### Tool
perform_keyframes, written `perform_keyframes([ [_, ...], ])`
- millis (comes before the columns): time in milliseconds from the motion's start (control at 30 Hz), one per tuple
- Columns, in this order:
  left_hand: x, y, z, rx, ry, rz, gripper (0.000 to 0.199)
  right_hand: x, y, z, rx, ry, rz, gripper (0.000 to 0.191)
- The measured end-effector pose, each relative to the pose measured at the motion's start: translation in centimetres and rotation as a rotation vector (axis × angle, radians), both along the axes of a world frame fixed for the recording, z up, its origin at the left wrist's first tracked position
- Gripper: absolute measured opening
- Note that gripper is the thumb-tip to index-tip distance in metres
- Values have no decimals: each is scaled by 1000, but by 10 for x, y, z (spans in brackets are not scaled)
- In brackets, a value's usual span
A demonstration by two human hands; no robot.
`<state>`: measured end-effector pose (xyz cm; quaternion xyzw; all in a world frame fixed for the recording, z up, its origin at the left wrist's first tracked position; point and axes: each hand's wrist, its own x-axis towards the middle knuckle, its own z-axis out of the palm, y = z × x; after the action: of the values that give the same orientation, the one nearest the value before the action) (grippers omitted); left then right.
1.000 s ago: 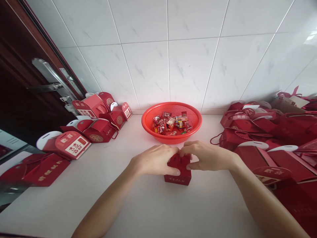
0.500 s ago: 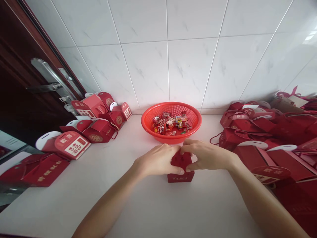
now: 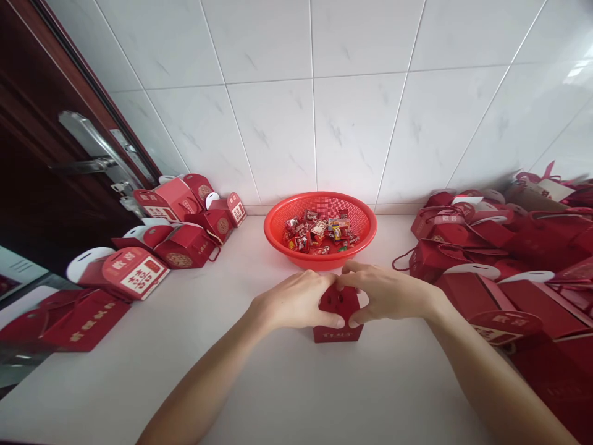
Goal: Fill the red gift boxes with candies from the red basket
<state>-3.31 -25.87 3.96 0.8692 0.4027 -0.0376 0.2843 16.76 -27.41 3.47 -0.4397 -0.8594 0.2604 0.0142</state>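
Observation:
A small red box (image 3: 338, 334) with gold lettering on its front stands on the white table, just in front of the red basket. My left hand (image 3: 303, 300) grips its upper part from the left, thumb on the front flap. From the right, my right hand (image 3: 382, 292) holds the same box, its thumb near the right edge of the flap and its fingers at the top. Two small holes show in the flap between my hands. The far side of the box is hidden behind my fingers.
The red basket (image 3: 320, 264) holds wrapped candies (image 3: 319, 230) near the tiled wall (image 3: 273, 136). Red boxes (image 3: 185, 244) stand along the left, beside a dark door (image 3: 32, 130). Many more red boxes (image 3: 482, 290) are heaped at the right.
My right thumb has shifted slightly on the box, and more of the flap with its holes shows. Both hands otherwise stay in place around the box.

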Motion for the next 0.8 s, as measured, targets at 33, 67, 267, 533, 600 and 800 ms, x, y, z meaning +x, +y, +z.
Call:
perform_keyframes([
  [33,0,0,0,7,10,-2,43,0,0,0,0,1,1,40],
  [67,0,0,-1,13,21,-4,43,0,0,0,0,2,0,39],
  [267,1,2,-2,19,43,-12,40,0,0,0,-6,-11,-8,39],
  [533,0,4,-2,16,56,-21,41,0,0,1,-8,-14,-7,41],
  [600,0,4,-2,11,58,-21,42,0,1,1,-4,-17,-7,40],
  [800,1,1,1,7,40,-6,40,-1,1,2,-13,-24,-5,31],
])
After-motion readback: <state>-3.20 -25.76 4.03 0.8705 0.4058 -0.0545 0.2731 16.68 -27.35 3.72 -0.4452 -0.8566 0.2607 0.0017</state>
